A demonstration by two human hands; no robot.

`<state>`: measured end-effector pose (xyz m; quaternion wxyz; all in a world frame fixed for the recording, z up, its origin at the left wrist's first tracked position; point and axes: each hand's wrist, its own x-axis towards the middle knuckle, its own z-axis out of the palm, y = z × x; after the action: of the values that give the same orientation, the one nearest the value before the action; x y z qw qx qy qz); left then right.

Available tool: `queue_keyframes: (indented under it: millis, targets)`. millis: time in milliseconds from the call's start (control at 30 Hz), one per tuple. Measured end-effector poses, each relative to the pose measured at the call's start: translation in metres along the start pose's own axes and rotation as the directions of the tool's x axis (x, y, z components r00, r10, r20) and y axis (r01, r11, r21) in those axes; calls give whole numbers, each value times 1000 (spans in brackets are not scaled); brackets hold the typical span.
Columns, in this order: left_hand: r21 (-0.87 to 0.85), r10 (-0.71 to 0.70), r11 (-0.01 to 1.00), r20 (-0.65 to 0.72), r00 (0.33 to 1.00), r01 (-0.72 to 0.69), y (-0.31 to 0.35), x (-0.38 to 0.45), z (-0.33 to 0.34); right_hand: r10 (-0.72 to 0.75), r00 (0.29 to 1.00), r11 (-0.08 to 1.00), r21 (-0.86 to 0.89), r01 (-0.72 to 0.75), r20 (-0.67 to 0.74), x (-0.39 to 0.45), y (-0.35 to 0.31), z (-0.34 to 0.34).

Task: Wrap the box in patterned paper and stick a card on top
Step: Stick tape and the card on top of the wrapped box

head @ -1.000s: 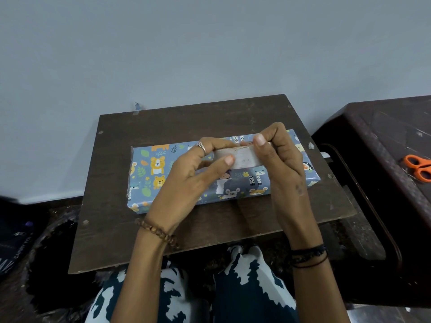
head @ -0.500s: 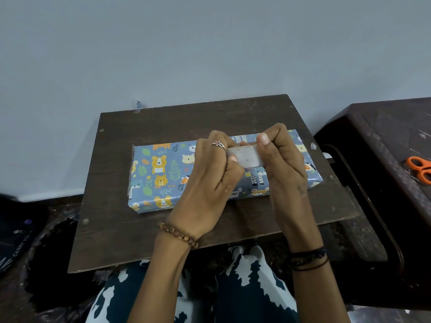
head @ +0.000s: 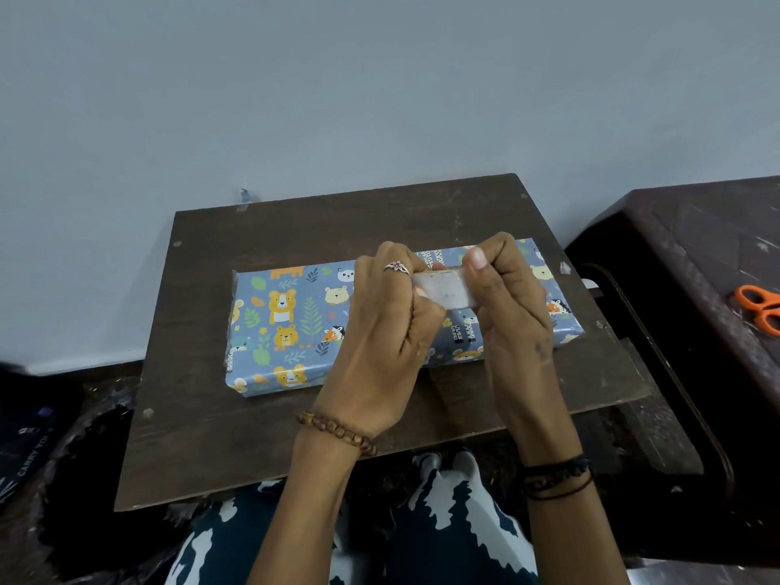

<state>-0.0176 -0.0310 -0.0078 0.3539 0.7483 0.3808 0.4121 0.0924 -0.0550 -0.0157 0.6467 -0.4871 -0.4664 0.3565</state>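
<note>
The left hand and the right hand each pinch an end of one small pale strip, likely tape or a sticker backing, held just above the box; both hands' fingers are curled round it. The one box lies at the middle of the surface, already fully covered in animal-patterned paper; the wrapping looks done, while no card shows on top yet. One pair of orange scissors rests at three o'clock, well apart.

1. Box: slightly glossy printed paper, smooth and taut.
2. Counter: dark wood-grain board, matt, scuffed and speckled.
3. Scissors: orange plastic handles.
4. Bracelet: brown wooden-looking beads.
</note>
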Motion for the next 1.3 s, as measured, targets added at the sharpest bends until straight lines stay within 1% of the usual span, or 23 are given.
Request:
queue_keyframes:
  millis: [300,600,767,967,1067,1200,1300]
  targets:
    - [-7,9,1000,6,1000,-9,-4,2,0,25,1000,1000,18,-25,-2,-1,3,0]
    - [21,25,999,26,999,-26,-9,3,-2,45,999,992,120,-43,-16,1,7,0]
    - [-38,25,999,77,997,-23,-9,1,-6,53,998,981,189,-46,-31,1,8,0]
    - [-132,-63,988,91,994,74,-7,4,-3,46,999,981,187,-41,-25,3,10,-1]
    - [-149,-87,983,141,986,108,-7,6,-5,48,999,983,176,-43,-24,3,10,-4]
    - [-207,-103,966,237,966,153,-9,7,-12,87,996,975,206,-79,-27,2,11,-5]
    - [-284,-116,941,235,965,182,-11,6,-17,67,997,975,214,-58,-32,2,11,-4]
